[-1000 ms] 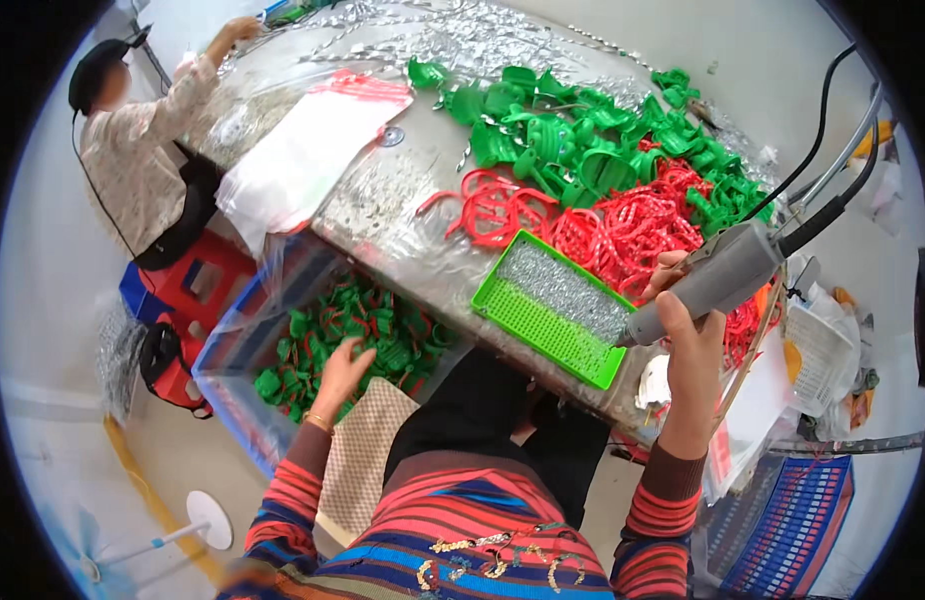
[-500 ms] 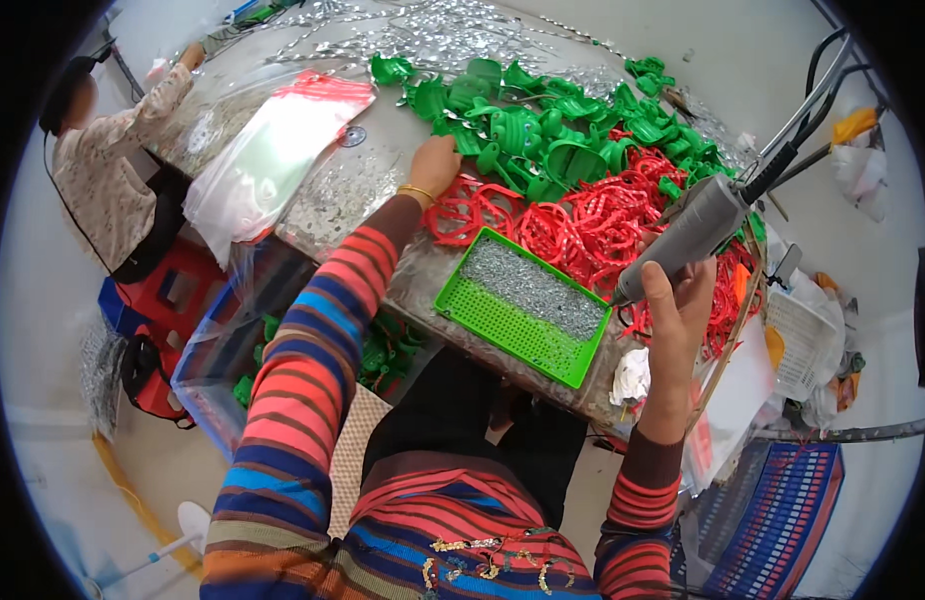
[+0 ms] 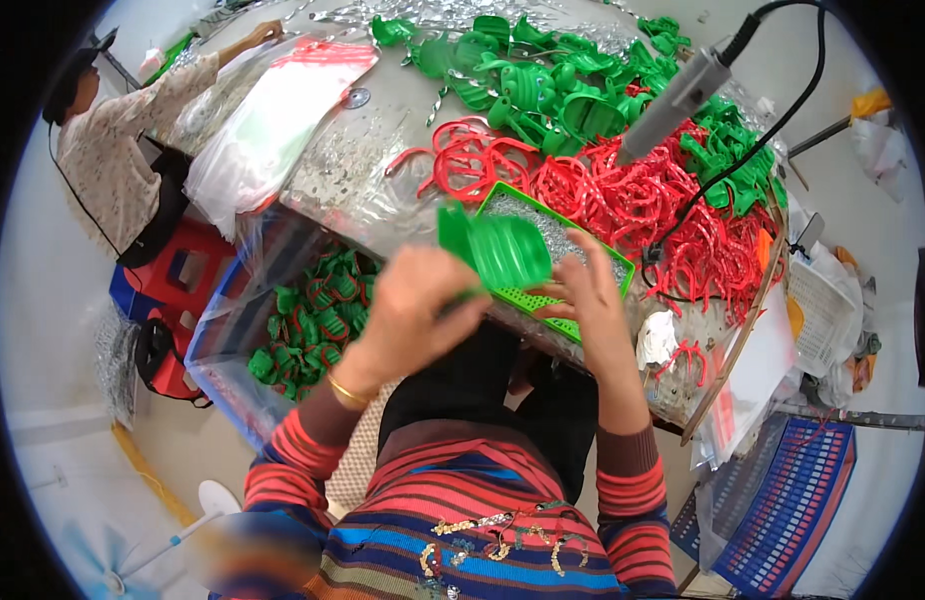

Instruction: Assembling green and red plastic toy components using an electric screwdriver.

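Over the near edge of the worktop (image 3: 343, 185), the left hand (image 3: 418, 308) holds a ridged green plastic piece (image 3: 508, 250), partly hiding the perforated green tray (image 3: 565, 223); the right hand (image 3: 595, 310), fingers spread, is just beside it.

A worn table (image 3: 388, 125) carries a green tray (image 3: 631, 268). Just beyond the tray lie tangled red hoops (image 3: 573, 190); farther beyond it, green plastic pieces (image 3: 593, 115); well left of it, white bags (image 3: 273, 130); just right of it, a crumpled white wad (image 3: 658, 338).

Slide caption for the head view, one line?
Left hand holds a green plastic piece near a green tray; right hand open close by, red bands piled beyond.
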